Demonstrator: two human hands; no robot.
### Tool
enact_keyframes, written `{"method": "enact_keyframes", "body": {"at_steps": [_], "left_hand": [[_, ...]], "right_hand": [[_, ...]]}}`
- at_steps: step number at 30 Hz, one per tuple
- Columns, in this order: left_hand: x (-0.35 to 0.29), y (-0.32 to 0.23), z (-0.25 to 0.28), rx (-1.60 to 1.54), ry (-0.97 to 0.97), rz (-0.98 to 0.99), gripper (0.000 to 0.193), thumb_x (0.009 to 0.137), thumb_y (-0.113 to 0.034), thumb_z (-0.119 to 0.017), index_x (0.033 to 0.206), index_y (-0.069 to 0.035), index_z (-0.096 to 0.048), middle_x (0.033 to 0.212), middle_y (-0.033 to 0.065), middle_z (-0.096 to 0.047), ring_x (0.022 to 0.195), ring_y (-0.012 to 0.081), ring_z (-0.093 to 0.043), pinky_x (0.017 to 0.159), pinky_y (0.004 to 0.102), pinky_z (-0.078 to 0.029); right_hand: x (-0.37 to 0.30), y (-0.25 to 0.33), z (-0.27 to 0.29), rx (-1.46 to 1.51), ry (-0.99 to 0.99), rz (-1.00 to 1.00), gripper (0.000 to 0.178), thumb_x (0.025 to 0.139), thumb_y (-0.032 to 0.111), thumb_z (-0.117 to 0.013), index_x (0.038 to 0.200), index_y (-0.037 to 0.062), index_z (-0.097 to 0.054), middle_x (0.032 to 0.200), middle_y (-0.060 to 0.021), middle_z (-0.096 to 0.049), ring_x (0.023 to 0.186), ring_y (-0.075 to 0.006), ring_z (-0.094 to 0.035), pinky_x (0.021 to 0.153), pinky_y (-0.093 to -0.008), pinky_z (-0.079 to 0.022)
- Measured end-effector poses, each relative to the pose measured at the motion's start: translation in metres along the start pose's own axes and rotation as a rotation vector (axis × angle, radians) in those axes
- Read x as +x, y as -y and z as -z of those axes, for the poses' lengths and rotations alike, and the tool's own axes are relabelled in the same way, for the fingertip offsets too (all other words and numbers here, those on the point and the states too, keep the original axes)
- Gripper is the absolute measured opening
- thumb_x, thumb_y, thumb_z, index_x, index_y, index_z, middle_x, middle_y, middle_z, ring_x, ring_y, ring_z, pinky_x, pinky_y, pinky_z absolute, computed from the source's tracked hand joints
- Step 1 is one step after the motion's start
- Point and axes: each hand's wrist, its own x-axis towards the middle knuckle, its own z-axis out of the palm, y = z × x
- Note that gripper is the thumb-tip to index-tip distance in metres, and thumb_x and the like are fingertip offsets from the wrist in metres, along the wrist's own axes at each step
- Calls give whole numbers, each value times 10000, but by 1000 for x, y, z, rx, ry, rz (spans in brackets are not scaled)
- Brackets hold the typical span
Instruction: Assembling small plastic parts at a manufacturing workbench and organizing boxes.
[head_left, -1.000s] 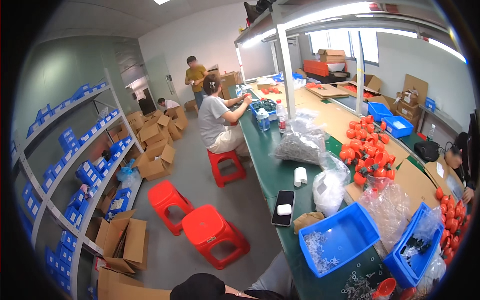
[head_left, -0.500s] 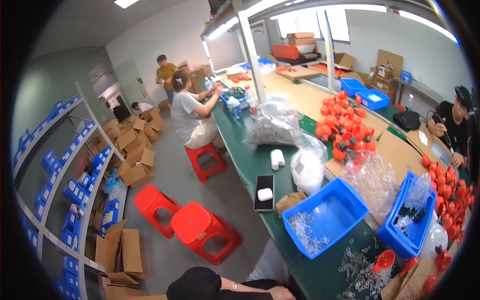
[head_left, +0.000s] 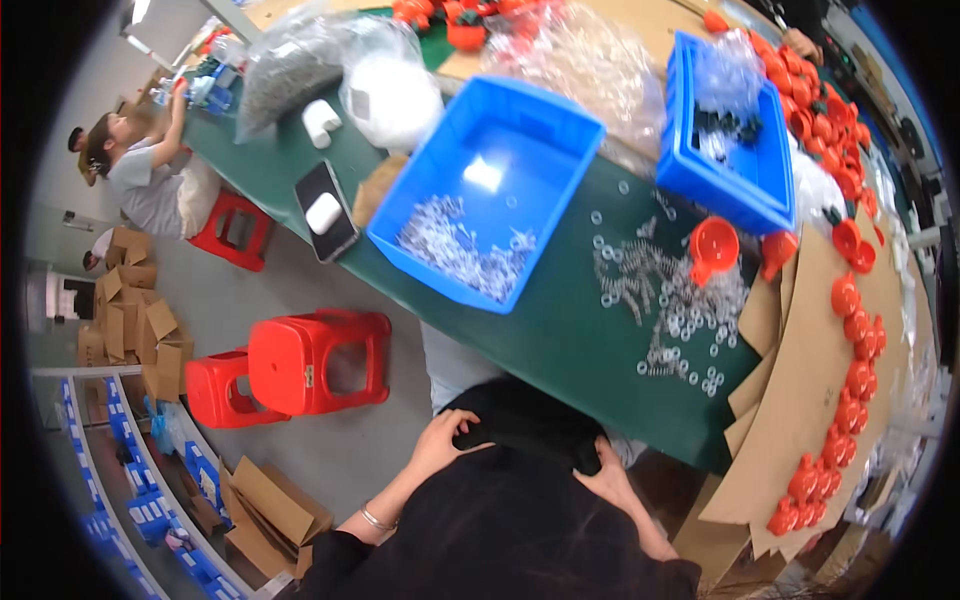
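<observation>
Both my hands are low at my lap, on a bunched black cloth (head_left: 530, 420) that looks like the hem of my shirt. My left hand (head_left: 443, 443), with a bracelet on its wrist, has its fingers curled around the cloth's left edge. At the other side, my right hand (head_left: 608, 482) pinches the cloth between thumb and fingers. The table edge lies just beyond them. On it are a blue bin (head_left: 540, 130) with small clear plastic pieces (head_left: 460, 250), loose springs (head_left: 625, 275), white rings (head_left: 690, 322) and a red funnel-shaped part (head_left: 713, 248).
A second blue bin (head_left: 725, 195) holds dark parts and a plastic bag. Red parts (head_left: 855, 380) line the cardboard (head_left: 790, 420) at right. A phone (head_left: 328, 235) with a white case on it lies near the table edge. Red stools (head_left: 315, 365) and shelving stand left; a seated person works beyond.
My view has swung down and toward the table's near right. Both hands now show on the black cloth; before, only part of one arm was visible at the lower edge.
</observation>
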Motion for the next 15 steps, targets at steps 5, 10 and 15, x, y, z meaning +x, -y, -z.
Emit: {"method": "enact_keyframes", "body": {"at_steps": [5,10,15], "left_hand": [[-6,-4,9,149,145,-229,347,756,-268,-649,1057,-116,-566,836,54,-530,798,232,-551,739,333,-450],[-4,-25,19,324,294,-310,310,809,-214,-559,1098,-105,-541,884,80,-544,856,257,-566,752,358,-455],[8,-14,11,373,293,-457,328,812,-213,-557,1117,-92,-540,925,75,-546,884,244,-565,768,341,-443]], "right_hand": [[-3,9,9,134,88,-191,356,624,121,-683,879,7,-464,799,-48,-450,767,-140,-459,707,-254,-392],[-10,-2,22,307,128,-269,392,625,164,-719,903,26,-480,863,-29,-471,796,-113,-460,744,-241,-387],[-11,-4,18,247,88,-295,352,728,228,-720,906,35,-487,857,-24,-484,798,-109,-466,750,-233,-378]]}}
